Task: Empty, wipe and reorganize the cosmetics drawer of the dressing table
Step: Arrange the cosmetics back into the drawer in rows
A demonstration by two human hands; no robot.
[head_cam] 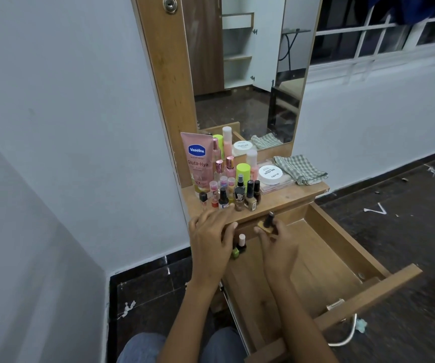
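The wooden drawer stands pulled out below the dressing table top. My right hand pinches a beige nail polish bottle with a black cap just under the tabletop edge. My left hand rests with relaxed fingers on the front edge of the tabletop. Two nail polish bottles, one green and one with a pale cap, stand in the drawer's back left corner, partly hidden by my left hand. Several nail polish bottles stand in a cluster on the tabletop.
A pink Vaseline tube, sprays and a lime-capped bottle stand behind the cluster. A white jar sits on a palette beside a checked cloth. A mirror rises behind. A white cord lies on the dark floor.
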